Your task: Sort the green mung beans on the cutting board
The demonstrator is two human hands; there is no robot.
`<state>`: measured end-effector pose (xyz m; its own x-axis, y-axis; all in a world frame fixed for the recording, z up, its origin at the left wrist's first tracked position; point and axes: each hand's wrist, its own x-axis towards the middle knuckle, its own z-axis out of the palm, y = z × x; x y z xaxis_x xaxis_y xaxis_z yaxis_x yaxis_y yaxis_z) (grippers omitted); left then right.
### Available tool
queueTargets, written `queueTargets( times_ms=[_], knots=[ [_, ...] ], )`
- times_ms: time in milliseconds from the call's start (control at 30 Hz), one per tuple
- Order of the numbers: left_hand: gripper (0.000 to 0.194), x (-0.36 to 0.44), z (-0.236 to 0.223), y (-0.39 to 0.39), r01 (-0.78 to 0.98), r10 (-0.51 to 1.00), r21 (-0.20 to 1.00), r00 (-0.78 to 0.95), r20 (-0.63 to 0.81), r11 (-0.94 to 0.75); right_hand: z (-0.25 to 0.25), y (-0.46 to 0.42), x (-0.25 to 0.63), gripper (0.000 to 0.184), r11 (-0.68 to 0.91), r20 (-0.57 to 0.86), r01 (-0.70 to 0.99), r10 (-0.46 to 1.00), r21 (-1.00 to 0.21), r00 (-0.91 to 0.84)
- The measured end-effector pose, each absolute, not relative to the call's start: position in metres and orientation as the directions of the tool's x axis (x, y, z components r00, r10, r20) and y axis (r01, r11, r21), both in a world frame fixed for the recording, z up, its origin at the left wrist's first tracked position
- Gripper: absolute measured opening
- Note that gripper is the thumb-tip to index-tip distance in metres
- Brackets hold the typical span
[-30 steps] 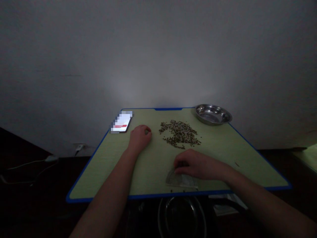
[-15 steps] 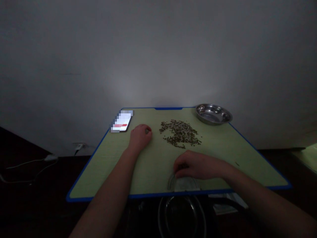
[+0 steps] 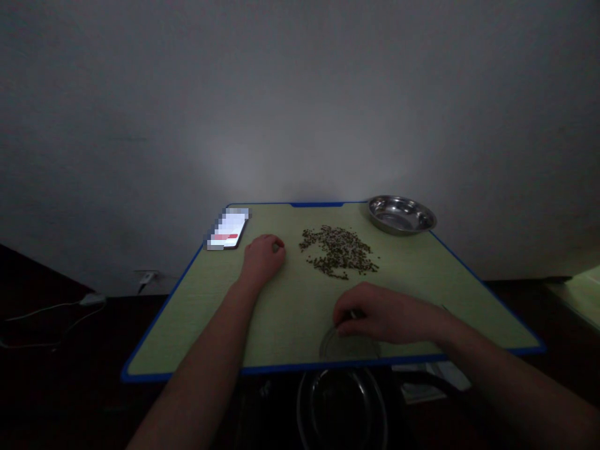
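My left hand [image 3: 265,257] rests on the pale green tabletop, left of a spread pile of small dark seed-like grains [image 3: 342,250]. Its fingers are curled in a loose fist, with a small gap between thumb and forefinger and nothing visible in it. Nearer to me, my right hand [image 3: 370,312] hovers over a clear round dish [image 3: 344,351] at the front edge. Thumb and forefinger are pinched together there; whatever they may hold is too small or dark to tell. The hand hides part of the dish rim.
A shiny steel bowl [image 3: 402,215] stands at the far right corner. A phone with a lit screen [image 3: 228,229] lies at the far left. Blue trim edges the table [image 3: 210,325], which meets a grey wall [image 3: 300,112]. Below the front edge is a dark round-rimmed object [image 3: 342,409].
My right hand has shifted slightly to the right over the dish, fingers still pinched. My left hand keeps its curled pose. The whole view has drifted a little.
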<state>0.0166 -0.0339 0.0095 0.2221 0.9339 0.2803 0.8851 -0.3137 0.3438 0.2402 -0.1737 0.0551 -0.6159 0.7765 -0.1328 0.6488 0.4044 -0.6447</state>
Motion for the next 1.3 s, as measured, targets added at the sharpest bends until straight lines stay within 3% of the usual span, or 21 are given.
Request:
queueTargets(
  times_ms=[233, 733, 867, 1067, 1300],
  knots=[
    [0.023, 0.017, 0.009, -0.034, 0.882, 0.933, 0.35, 0.222, 0.282, -0.316, 0.044, -0.17, 0.269, 0.016, 0.259, -0.18, 0.716, 0.862, -0.648, -0.474],
    [0.024, 0.016, 0.01, -0.033, 0.88, 0.933, 0.352, 0.224, 0.284, -0.318, 0.046, -0.189, 0.253, 0.015, 0.214, -0.231, 0.702, 0.845, -0.679, -0.481],
    [0.023, 0.016, 0.01, -0.035, 0.88, 0.93, 0.349, 0.227, 0.289, -0.323, 0.057, -0.184, 0.264, 0.016, 0.236, -0.161, 0.717, 0.884, -0.656, -0.438],
    [0.021, 0.015, 0.01, -0.036, 0.877, 0.931, 0.359, 0.219, 0.294, -0.319, 0.057, -0.158, 0.318, 0.025, 0.206, 0.053, 0.77, 0.974, -0.605, -0.219],
    [0.021, 0.014, 0.008, -0.036, 0.878, 0.929, 0.353, 0.222, 0.297, -0.323, 0.036, -0.143, 0.366, 0.031, 0.033, 0.047, 0.809, 0.999, -0.587, -0.006]
  ],
)
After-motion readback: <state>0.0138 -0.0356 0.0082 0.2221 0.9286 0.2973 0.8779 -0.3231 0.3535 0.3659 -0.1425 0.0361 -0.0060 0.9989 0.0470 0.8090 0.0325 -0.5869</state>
